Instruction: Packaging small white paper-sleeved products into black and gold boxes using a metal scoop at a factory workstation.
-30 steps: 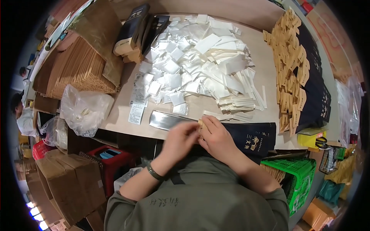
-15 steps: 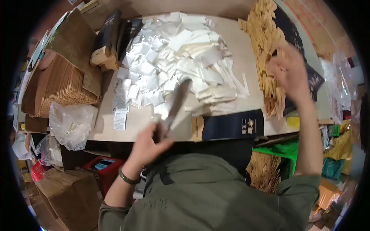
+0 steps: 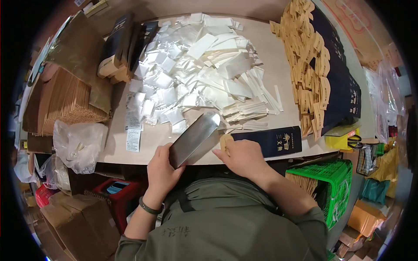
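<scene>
Right, both hands are now at the near edge of the table (image 3: 117, 150). Half a second back the right hand (image 3: 245, 158) was over the row of navy-and-tan pouches (image 3: 333, 87) at far right; now it's back at the single navy pouch (image 3: 278, 141) lying flat at the front edge, on its tan end (image 3: 225, 140). Right fingers curled, thumb just beside that end; can't tell if they're pinching it, the hand hides the contact. Left hand (image 3: 163, 169) has the shiny grey trough (image 3: 193, 141) off the tabletop, where it lay a second ago; thumb on one side, fingers on the other, clamped at its near end. Trough is tilted, far tip up by the heap of white packets (image 3: 165, 80), paper strips (image 3: 246, 109) just beyond. My read: tool and pouch are now side by side, one per hand, so the pouch is being handled at its tan end.
</scene>
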Demonstrator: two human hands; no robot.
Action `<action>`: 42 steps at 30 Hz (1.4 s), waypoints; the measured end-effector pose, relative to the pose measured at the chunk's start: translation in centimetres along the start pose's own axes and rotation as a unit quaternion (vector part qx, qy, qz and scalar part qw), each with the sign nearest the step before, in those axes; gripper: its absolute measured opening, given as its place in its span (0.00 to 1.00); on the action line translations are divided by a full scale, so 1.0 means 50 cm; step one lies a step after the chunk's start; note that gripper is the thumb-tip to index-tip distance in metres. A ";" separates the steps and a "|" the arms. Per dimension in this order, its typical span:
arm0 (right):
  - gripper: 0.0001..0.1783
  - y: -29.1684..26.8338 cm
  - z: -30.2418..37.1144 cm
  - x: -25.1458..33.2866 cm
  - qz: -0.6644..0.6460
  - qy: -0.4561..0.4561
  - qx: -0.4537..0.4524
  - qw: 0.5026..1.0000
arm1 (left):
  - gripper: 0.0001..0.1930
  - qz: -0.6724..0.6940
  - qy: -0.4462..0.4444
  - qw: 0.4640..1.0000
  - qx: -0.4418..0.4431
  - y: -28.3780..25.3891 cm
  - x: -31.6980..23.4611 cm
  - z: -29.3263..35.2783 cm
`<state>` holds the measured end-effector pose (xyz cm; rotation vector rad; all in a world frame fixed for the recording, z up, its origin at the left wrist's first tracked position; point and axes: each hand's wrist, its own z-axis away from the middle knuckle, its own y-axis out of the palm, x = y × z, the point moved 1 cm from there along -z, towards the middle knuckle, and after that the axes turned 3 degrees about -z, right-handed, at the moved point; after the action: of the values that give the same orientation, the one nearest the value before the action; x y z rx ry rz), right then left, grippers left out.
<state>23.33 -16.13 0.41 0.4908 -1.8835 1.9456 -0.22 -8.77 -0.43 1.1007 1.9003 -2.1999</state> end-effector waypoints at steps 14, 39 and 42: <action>0.09 0.040 -0.059 0.046 -0.193 -0.024 0.012 0.981 | 0.41 -0.017 0.270 0.960 0.077 -0.068 0.017 -0.080; 0.06 -0.085 -0.167 0.006 -0.095 -0.204 -0.073 0.972 | 0.15 -0.025 0.127 0.985 -0.114 -0.053 0.029 -0.048; 0.07 -0.182 -0.208 -0.043 -0.095 -0.068 -0.074 0.990 | 0.17 0.316 0.055 0.906 -0.278 -0.156 0.200 -0.103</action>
<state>29.95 -5.62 6.83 0.7435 -1.9664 1.6756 -8.79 1.80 1.01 1.4531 1.6948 -1.1824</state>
